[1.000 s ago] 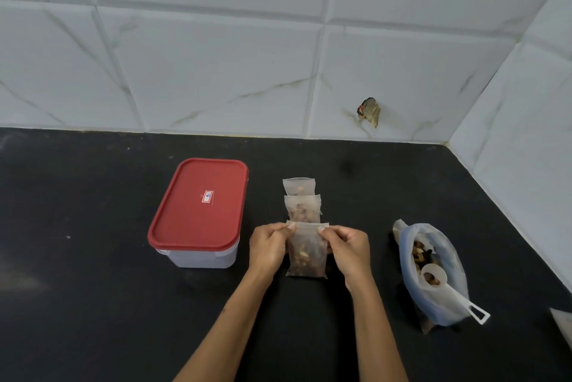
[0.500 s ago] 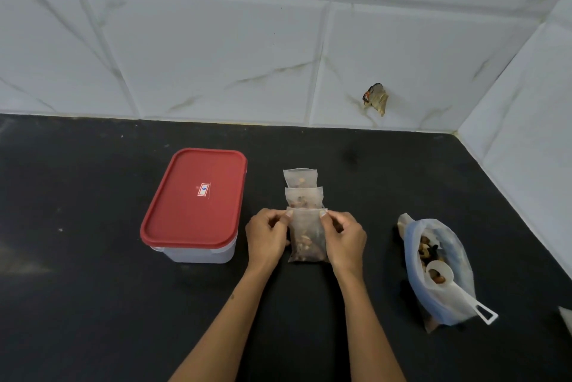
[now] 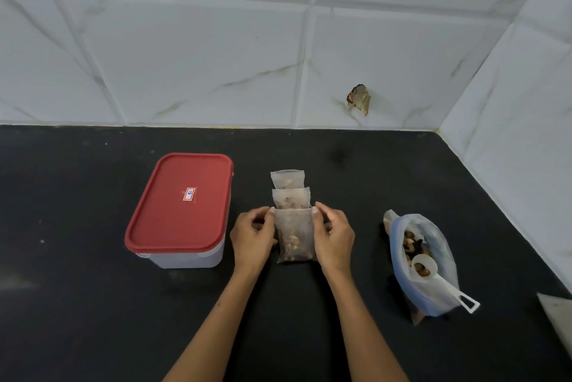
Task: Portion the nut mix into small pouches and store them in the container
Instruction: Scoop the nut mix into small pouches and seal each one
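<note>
Translucent third pouch (image 3: pixel 294 234) is lower now, bottom on the counter (image 3: pixel 77 304), overlapping the other two pouches (image 3: pixel 290 192). Your left hand (image 3: pixel 252 237) and right hand (image 3: pixel 332 234) still pinch its top corners. Probably sealed; red-lidded container (image 3: pixel 181 208) stays closed.

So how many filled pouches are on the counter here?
3: one farthest back, one overlapping it, and the nearest held between both hands. None seem hidden.

Your one head camera looks forward and down, close over the black desk (image 3: pixel 93 304), facing the tiled wall (image 3: pixel 185 56).
</note>
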Tool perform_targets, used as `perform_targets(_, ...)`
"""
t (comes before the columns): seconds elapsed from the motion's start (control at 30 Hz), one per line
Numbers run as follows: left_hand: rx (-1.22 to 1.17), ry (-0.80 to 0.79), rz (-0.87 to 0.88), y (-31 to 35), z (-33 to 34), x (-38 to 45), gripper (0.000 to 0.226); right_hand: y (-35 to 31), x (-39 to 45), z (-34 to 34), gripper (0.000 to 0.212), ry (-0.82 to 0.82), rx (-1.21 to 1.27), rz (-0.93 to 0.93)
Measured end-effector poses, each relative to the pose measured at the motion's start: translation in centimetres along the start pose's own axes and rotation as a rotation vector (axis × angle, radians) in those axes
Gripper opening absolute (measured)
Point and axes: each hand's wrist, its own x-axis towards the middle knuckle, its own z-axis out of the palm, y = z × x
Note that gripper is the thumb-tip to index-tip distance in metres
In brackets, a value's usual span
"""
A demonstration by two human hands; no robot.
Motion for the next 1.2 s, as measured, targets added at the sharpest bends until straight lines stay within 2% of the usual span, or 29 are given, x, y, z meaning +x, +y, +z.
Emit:
perform_targets(0.1, -0.041, 0.049, -0.004, 0.5, -0.3, -0.5, 0.02, -1.5, -0.8, -0.9, 0.038, -0.094, 0.095, 0.047)
perform_targets(0.2, -0.002, 0.147, 0.213, 3.1, 0.3, -2.1, 0.02, -4.0, -3.1, -3.2, 0.035, -0.038, 0.213, -0.059)
perform_targets(0.3, -0.107, 0.125, 0.455, 7.1, 1.9, -4.4, 0.021, -6.0, -5.1, -7.2, 0.028, 0.168, 0.252, -0.193)
perform_targets(0.37, -0.207, 0.012, 0.541, 9.1, 4.0, -6.5, 0.023, -5.5, -5.3, -11.0, 0.025, 0.353, 0.187, -0.217)
perform_targets(0.43, -0.301, -0.175, 0.571, 10.1, 6.5, -9.0, 0.026, -3.6, -5.2, -15.1, 0.022, 0.548, 0.146, -0.148)
perform_targets(0.53, -0.354, -0.553, 0.457, 10.2, 11.6, -13.1, 0.027, 0.7, -5.3, -22.0, 0.023, 0.796, 0.052, 0.083)
perform_targets(0.63, -0.253, -0.878, 0.198, 9.4, 17.3, -16.9, 0.013, 6.0, -6.3, -27.9, 0.034, 0.863, -0.138, 0.387)
perform_targets(0.73, -0.087, -1.138, -0.14, 9.7, 21.6, -19.6, 0.025, 9.4, -6.9, -30.9, 0.033, 0.869, -0.197, 0.55)
perform_targets(0.8, -0.038, -1.2, -0.289, 10.7, 23.3, -21.3, 0.034, 10.3, -6.9, -31.9, 0.031, 0.818, -0.263, 0.604)
perform_targets(0.9, -0.042, -1.242, -0.422, 11.1, 25.4, -23.1, 0.042, 11.2, -6.5, -32.2, 0.031, 0.749, -0.325, 0.631)
perform_targets(1.0, -0.091, -1.222, -0.511, 10.7, 27.0, -23.9, 0.069, 12.0, -6.1, -32.6, 0.023, 0.743, -0.365, 0.637)
perform_targets(1.2, -0.166, -1.217, -0.593, 10.8, 27.9, -24.4, 0.071, 11.9, -6.0, -32.6, 0.012, 0.848, -0.372, 0.686)
